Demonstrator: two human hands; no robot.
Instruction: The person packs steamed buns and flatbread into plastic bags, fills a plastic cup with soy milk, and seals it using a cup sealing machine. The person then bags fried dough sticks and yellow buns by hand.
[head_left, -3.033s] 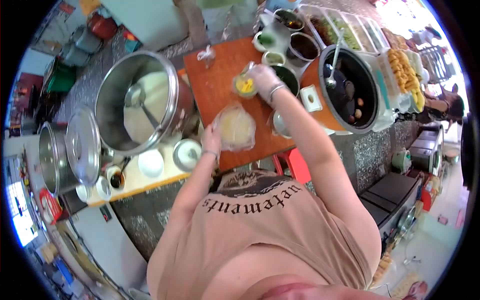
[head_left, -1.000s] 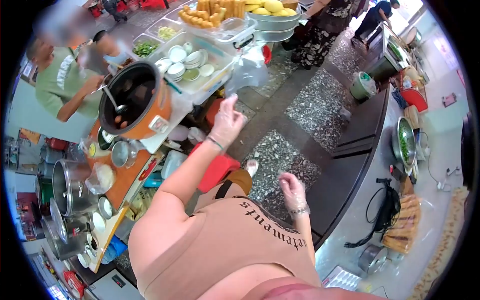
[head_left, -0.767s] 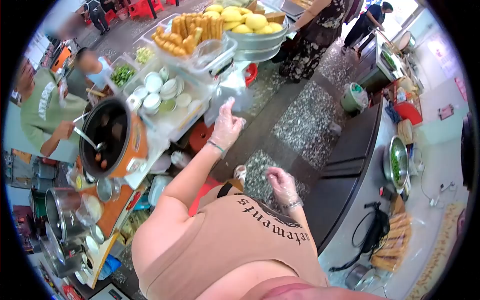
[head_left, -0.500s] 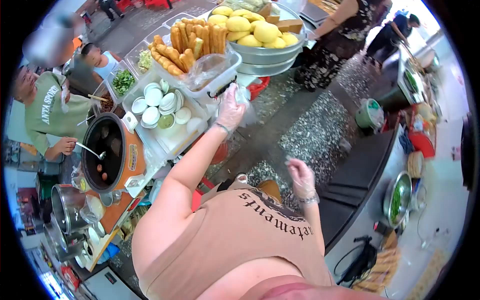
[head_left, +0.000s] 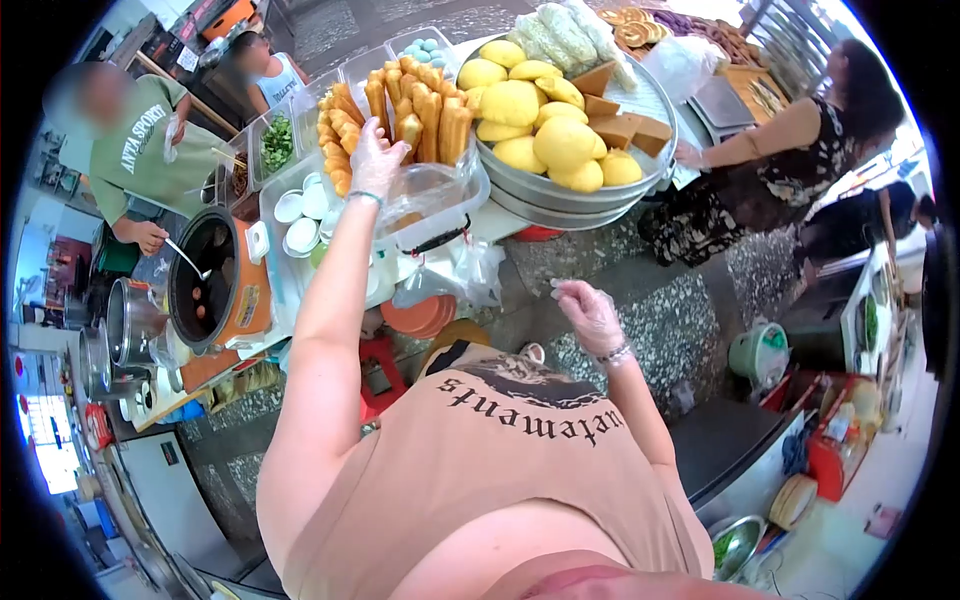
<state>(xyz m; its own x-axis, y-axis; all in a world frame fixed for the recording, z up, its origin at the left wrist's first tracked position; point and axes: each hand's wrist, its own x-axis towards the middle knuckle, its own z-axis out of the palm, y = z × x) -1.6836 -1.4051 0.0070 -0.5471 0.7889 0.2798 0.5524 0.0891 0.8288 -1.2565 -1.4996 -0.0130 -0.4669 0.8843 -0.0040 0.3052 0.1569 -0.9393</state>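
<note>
My left hand (head_left: 378, 162), in a clear plastic glove, reaches over a clear plastic tub (head_left: 440, 195) of fried dough sticks (head_left: 425, 115). Its fingers are apart beside the nearest sticks, and nothing shows in it; I cannot tell whether it touches them. Clear plastic bags (head_left: 470, 272) hang below the tub's black handle (head_left: 438, 238). My right hand (head_left: 588, 315), also gloved, hovers over the floor in front of my body. Its fingers are loosely bent and apart, holding nothing visible. Yellow buns (head_left: 565, 143) fill a round metal steamer (head_left: 640, 195) right of the tub.
White cups (head_left: 300, 215) stand left of the tub, near chopped greens (head_left: 277, 143). A person in green (head_left: 150, 140) holds a ladle (head_left: 185, 257) in an orange-sided pot (head_left: 255, 295). Another person in a dark patterned dress (head_left: 745, 190) stands right of the steamer.
My left hand has left the tub's handle area and moved left and up to the fried dough sticks. My right hand stays low, slightly higher in view. The view has shifted.
</note>
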